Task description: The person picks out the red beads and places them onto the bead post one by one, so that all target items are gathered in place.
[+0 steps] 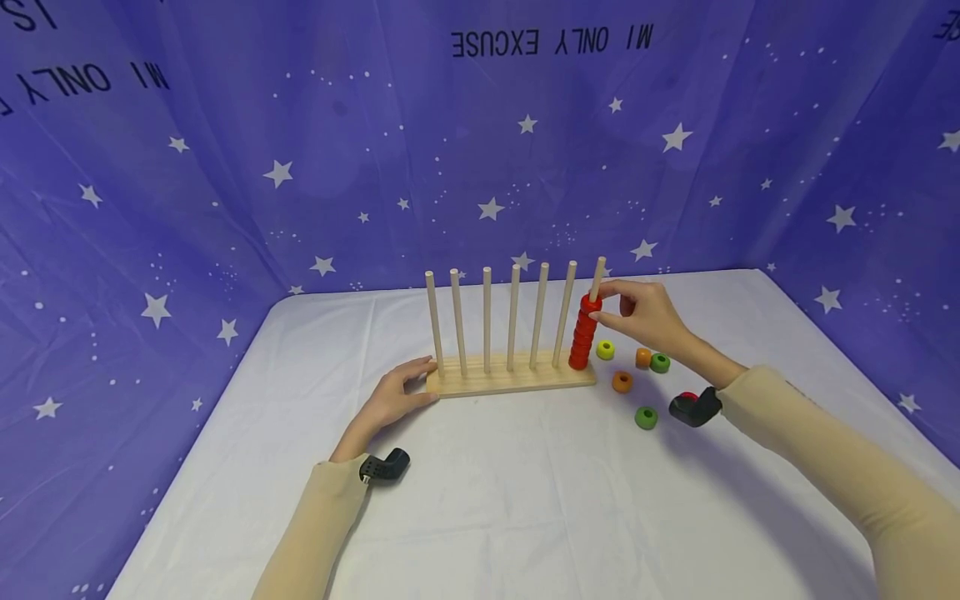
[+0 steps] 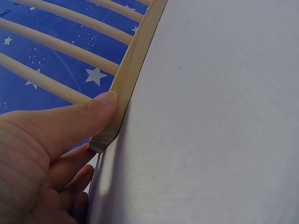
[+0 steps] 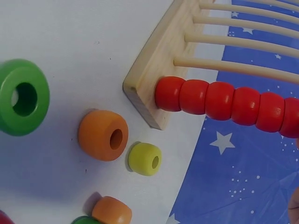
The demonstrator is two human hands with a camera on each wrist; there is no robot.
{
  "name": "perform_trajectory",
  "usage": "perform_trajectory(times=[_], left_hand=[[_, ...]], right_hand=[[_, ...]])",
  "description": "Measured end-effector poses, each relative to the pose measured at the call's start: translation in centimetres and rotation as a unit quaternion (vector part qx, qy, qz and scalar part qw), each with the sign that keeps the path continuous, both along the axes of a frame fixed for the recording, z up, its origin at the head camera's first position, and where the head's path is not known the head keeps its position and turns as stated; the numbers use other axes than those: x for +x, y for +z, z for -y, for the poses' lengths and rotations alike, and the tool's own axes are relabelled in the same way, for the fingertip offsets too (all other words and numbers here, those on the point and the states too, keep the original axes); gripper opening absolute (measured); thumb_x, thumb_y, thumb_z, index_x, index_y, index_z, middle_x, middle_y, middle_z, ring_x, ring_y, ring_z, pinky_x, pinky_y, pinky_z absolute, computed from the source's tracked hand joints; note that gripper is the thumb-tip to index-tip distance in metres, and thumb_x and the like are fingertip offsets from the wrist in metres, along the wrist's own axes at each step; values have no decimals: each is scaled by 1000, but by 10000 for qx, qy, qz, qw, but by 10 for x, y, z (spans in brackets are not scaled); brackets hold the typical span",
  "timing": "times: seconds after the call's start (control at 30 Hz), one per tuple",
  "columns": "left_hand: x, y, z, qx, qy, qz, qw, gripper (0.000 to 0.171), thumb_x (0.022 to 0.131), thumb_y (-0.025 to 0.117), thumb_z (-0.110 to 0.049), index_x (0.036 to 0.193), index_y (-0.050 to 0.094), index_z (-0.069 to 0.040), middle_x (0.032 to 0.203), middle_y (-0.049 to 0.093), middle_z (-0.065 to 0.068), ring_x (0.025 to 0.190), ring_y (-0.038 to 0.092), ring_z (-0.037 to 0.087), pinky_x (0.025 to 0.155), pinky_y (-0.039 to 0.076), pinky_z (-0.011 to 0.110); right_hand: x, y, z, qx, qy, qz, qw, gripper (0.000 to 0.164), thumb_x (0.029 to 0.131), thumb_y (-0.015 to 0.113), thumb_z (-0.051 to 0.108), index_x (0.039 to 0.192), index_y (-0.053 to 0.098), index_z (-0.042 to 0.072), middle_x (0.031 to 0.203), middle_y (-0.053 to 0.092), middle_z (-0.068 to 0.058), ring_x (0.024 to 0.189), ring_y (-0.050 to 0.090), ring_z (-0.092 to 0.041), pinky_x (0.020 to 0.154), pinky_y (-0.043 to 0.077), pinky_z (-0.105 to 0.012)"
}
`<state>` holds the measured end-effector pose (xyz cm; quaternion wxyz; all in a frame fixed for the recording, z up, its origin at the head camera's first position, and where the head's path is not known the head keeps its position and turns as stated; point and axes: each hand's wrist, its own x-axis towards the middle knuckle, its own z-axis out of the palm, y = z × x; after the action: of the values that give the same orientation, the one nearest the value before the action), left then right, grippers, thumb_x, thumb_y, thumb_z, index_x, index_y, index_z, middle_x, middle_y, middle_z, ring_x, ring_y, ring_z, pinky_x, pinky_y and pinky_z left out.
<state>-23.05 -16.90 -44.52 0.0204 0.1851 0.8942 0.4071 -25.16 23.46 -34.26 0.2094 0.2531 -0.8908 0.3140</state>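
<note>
A wooden peg rack [image 1: 487, 382] with a row of upright pegs stands on the white cloth. Several red beads [image 1: 582, 340] are stacked on its rightmost peg, also seen as red beads [image 3: 219, 100] in the right wrist view. My right hand [image 1: 647, 318] pinches the top red bead, which is round that peg below its tip; only a bit of the hand shows in the right wrist view. At the rack's left end, my left hand [image 1: 393, 396] grips the base edge. Thumb and fingers of the left hand [image 2: 60, 135] lie on opposite sides of the base [image 2: 128, 74].
Loose beads lie right of the rack: a yellow bead [image 1: 605, 350], an orange bead [image 1: 622, 382], another orange bead [image 1: 643, 357], a green bead [image 1: 660, 362] and a nearer green bead [image 1: 646, 417]. Something red [image 1: 688, 396] shows by the right wrist camera. A starry curtain [image 1: 420, 150] hangs behind.
</note>
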Motion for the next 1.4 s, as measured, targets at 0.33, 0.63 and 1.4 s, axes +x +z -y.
perform_trajectory(times=[0.33, 0.63, 1.4], left_hand=[[0, 0, 0, -27, 11, -47, 10000, 53, 80, 71, -14, 129, 55, -2, 144, 45, 18, 136, 37, 39, 114, 29, 52], [0, 1, -1, 17, 4, -50, 10000, 52, 80, 71, -13, 128, 55, -1, 144, 45, 19, 136, 37, 40, 114, 30, 52], [-1, -1, 0, 54, 8, 48, 10000, 54, 80, 72, -15, 130, 54, -3, 145, 43, 18, 137, 36, 39, 115, 28, 53]], right_hand=[[0, -2, -3, 58, 45, 111, 9999, 29, 78, 75, 13, 106, 68, 4, 89, 70, -13, 52, 37, -6, 46, 32, -17], [5, -6, -16, 237, -81, 360, 9990, 30, 79, 74, 14, 107, 67, 7, 96, 72, -11, 52, 38, -8, 45, 33, -19], [30, -29, -67, 649, -423, 467, 9959, 26, 76, 74, 7, 101, 69, 7, 84, 70, -6, 53, 37, -4, 46, 32, -19]])
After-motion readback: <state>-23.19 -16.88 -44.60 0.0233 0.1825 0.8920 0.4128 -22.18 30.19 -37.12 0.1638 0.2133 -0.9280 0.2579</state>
